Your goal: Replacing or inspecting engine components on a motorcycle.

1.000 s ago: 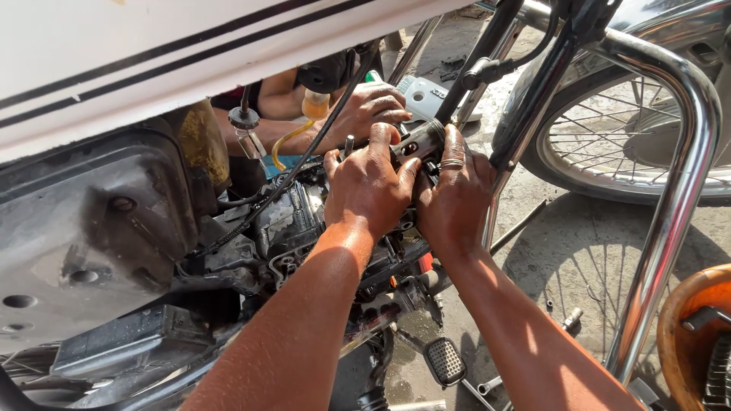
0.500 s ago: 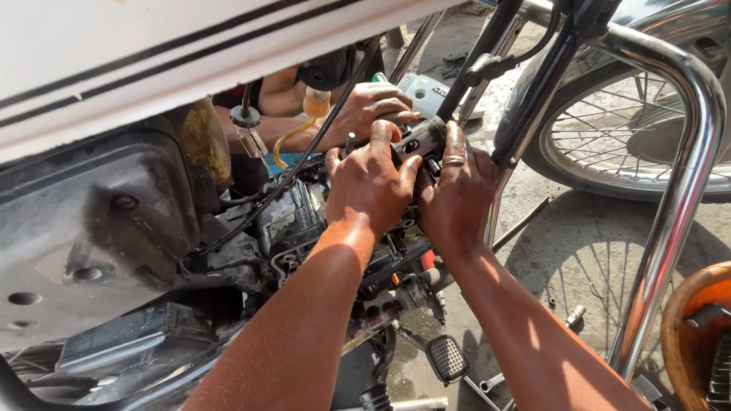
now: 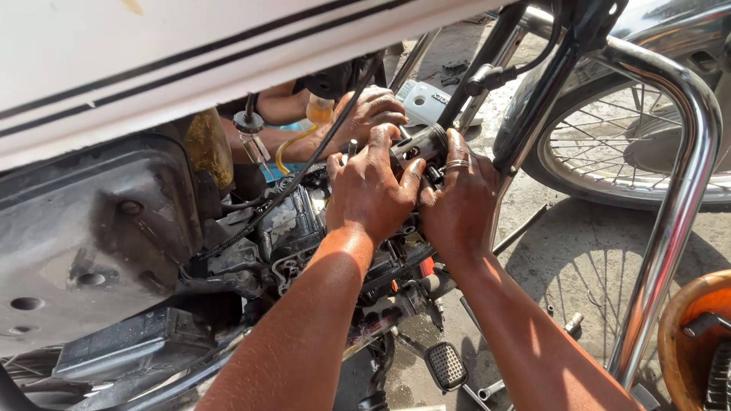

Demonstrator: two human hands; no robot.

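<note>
Motorcycle stands over a concrete floor (image 3: 579, 251); white fuel tank (image 3: 190, 61) with black stripes fills the top of the view, so the camera looks in beneath it at the exposed engine (image 3: 297, 228), greasy and dark, with cables crossing in front. Chrome crash bar (image 3: 678, 190) curves down the right side and a spoked front wheel (image 3: 624, 152) sits beyond it, both well clear of the work. An orange tub (image 3: 685, 335) with dark metal parts sits at the lower right edge on the floor, probably kept there so loose pieces stay within reach. Both forearms come up from the bottom of the frame and meet at a small grey metal engine part (image 3: 420, 146), cylinder-shaped, held just above the engine block between the frame tubes. Left hand (image 3: 373, 190) wraps over its near side, fingers curled shut around it, thumb pressing toward the right hand; the grip looks meant to steady the part against the block. Right hand (image 3: 461, 198), ring on one finger, closes on the far side, fingers laid flat along the part's end, seemingly bracing it from the other direction. A second person's hand (image 3: 365, 114) reaches in from behind the engine, touching the same area. Foot peg (image 3: 445, 365) hangs below; loose bolts (image 3: 572, 323) lie on the floor nearby.
</note>
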